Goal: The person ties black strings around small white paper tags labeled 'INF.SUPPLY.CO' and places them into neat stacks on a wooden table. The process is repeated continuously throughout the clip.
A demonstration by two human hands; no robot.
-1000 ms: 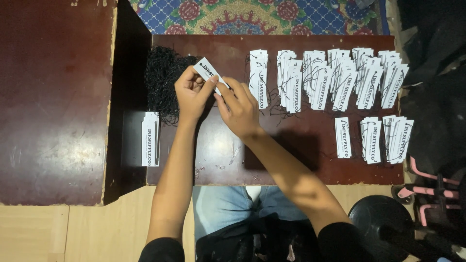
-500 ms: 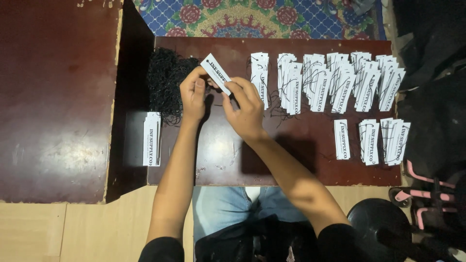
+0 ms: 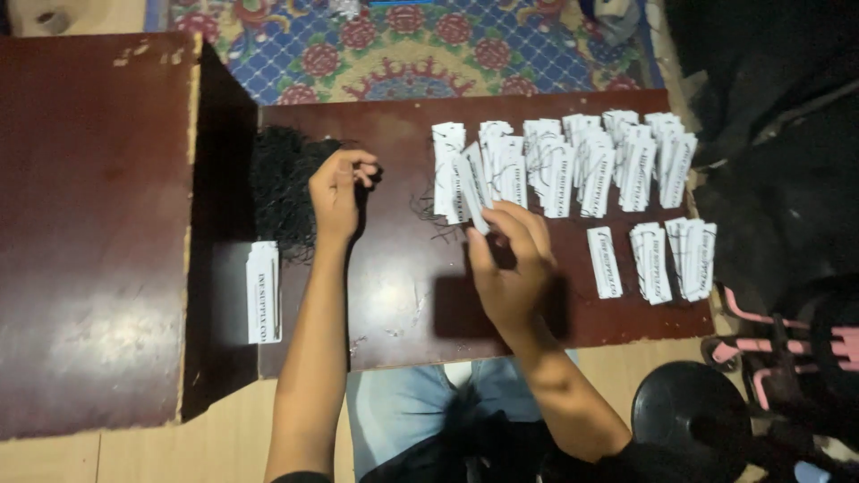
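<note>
Head view, looking straight down: I see a dark brown tabletop [image 3: 403, 313] with my two bare arms reaching over its near edge. No container holds anything; everything lies loose on the wood.

My left hand [image 3: 338, 186] sits near the left edge with its fingers curled inward, pinching at thin black threads from the pile of black strings [image 3: 284, 183] heaped at the far left corner; I cannot tell how many strands it holds. My right hand [image 3: 512, 259] is near the middle, fingers bent, its fingertips pinching a white paper tag [image 3: 472, 192] that touches the leftmost bundle in the far row of white tags [image 3: 564, 161]. That row runs along the far edge toward the right corner, the bundles overlapping one another. A shorter row of tags [image 3: 658, 259] lies nearer me on the right side, just beside my right hand. A few loose threads [image 3: 429, 215] trail on the wood between the two hands.

One separate stack of tags [image 3: 263, 291] lies at the left edge. A taller brown cabinet top [image 3: 89, 224] adjoins on the left, a patterned rug [image 3: 412, 54] lies beyond the far edge, and a black round stool [image 3: 689, 416] stands by the near right corner.
</note>
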